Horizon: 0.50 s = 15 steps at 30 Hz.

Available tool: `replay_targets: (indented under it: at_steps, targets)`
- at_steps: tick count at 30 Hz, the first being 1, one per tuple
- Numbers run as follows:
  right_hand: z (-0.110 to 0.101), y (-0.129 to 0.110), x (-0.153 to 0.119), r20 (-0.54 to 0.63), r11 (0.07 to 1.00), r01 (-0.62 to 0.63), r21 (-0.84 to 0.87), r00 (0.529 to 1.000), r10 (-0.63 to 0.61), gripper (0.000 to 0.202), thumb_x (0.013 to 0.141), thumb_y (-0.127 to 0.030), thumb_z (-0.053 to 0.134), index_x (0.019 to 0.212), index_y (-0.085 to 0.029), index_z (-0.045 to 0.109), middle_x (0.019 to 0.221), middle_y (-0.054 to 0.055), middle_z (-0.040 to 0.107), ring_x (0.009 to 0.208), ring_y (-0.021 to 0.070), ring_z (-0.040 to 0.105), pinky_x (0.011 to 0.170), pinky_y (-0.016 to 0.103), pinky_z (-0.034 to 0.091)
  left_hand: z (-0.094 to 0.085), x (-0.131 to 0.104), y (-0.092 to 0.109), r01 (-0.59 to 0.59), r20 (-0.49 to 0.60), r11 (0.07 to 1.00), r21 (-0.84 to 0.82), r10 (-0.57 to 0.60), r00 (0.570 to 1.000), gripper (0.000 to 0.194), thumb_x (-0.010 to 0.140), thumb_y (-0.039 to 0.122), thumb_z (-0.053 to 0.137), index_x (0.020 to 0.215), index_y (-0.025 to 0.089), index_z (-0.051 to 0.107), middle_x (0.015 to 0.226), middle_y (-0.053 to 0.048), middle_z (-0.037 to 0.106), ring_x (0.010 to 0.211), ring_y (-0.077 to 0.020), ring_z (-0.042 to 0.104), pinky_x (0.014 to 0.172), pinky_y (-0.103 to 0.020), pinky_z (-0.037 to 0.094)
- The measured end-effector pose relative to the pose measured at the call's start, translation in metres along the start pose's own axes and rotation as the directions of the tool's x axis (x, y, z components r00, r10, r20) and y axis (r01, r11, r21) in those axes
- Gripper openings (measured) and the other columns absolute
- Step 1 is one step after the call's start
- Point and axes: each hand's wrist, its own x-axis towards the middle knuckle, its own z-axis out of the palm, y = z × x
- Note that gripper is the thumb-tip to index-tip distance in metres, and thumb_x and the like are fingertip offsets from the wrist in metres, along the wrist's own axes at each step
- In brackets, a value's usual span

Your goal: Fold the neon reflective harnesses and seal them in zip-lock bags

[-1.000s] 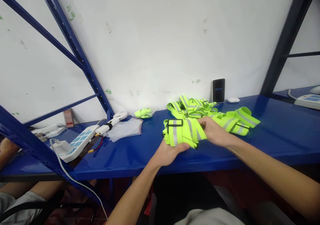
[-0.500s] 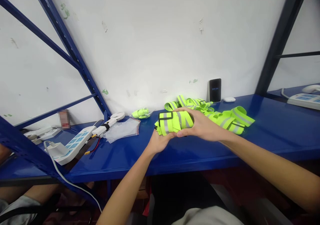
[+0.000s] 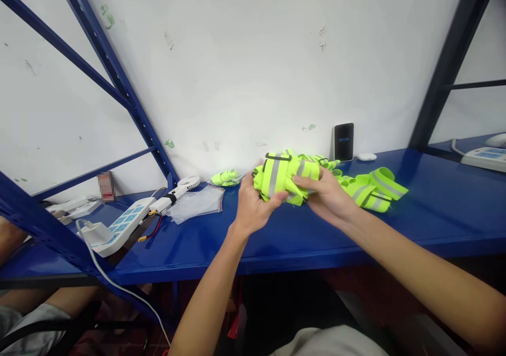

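Between my two hands is a rolled reflective strap (image 3: 275, 179), neon yellow with grey stripes and a black buckle loop on its upper side. My left hand (image 3: 253, 205) grips it from the left, thumb pressed along its lower front. On the right end, my right hand (image 3: 330, 192) is closed round it, with the thumb on its face. The bundle is held up above the blue table (image 3: 300, 245). Just behind and to the right lie more loose reflective straps (image 3: 375, 187) in a tangled heap, partly hidden by my right hand.
Clear plastic bags (image 3: 197, 204) and a small bundled yellow strap (image 3: 224, 178) lie to the left. Beyond them are a white handheld fan (image 3: 190, 182) and a power strip (image 3: 126, 224). A phone (image 3: 343, 141) leans on the wall beside a white case (image 3: 367, 156).
My hands have turned the rolled strap, so its buckle loop now sits at the top. My left hand has come up from beneath to its left side, fingers behind it.
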Motion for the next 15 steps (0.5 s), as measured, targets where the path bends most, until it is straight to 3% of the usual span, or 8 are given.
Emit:
replay_targets:
  at_steps: [3, 7, 12, 15]
  targets:
    - [-0.003, 0.003, 0.012, -0.076, 0.995, 0.091, -0.033, 0.993, -0.093, 0.045, 0.063, -0.037, 0.085, 0.094, -0.021, 0.058, 0.089, 0.002, 0.066, 0.082, 0.0192, 0.065, 0.077, 0.034, 0.053, 0.007, 0.008, -0.006, 0.114, 0.098, 0.993, 0.004, -0.114, 0.989, 0.048, 0.078, 0.058, 0.067, 0.092, 0.012, 0.071, 0.084, -0.009, 0.071, 0.083, -0.0244, 0.067, 0.074, -0.032, 0.050]
    - [-0.017, 0.013, 0.025, -0.056, 0.899, 0.296, -0.323, 0.942, -0.331, 0.040, 0.066, -0.039, 0.083, 0.092, -0.023, 0.058, 0.082, -0.002, 0.061, 0.077, 0.0173, 0.060, 0.071, 0.031, 0.051, 0.014, 0.011, -0.016, 0.344, 0.334, 0.889, -0.303, -0.239, 0.912, 0.052, 0.080, 0.058, 0.066, 0.102, 0.011, 0.066, 0.082, -0.009, 0.072, 0.069, -0.0207, 0.068, 0.065, -0.030, 0.051]
    - [-0.031, 0.025, 0.029, 0.165, 0.610, 0.529, -0.590, 0.818, -0.551, 0.023, 0.081, -0.035, 0.073, 0.096, -0.023, 0.059, 0.101, 0.006, 0.061, 0.108, 0.0264, 0.060, 0.097, 0.045, 0.047, 0.015, 0.007, -0.012, 0.563, 0.386, 0.683, -0.465, -0.416, 0.823, 0.031, 0.081, 0.030, 0.068, 0.107, 0.014, 0.062, 0.097, -0.010, 0.073, 0.080, -0.0218, 0.071, 0.077, -0.034, 0.055]
    - [-0.040, 0.035, 0.029, 0.354, 0.465, 0.627, -0.624, 0.758, -0.548, 0.018, 0.088, -0.030, 0.065, 0.104, -0.024, 0.058, 0.132, 0.013, 0.050, 0.126, 0.0298, 0.052, 0.102, 0.051, 0.046, 0.013, 0.003, -0.006, 0.630, 0.418, 0.516, -0.580, -0.476, 0.774, 0.032, 0.079, 0.017, 0.059, 0.111, 0.016, 0.060, 0.103, -0.009, 0.071, 0.086, -0.0211, 0.071, 0.083, -0.038, 0.055]
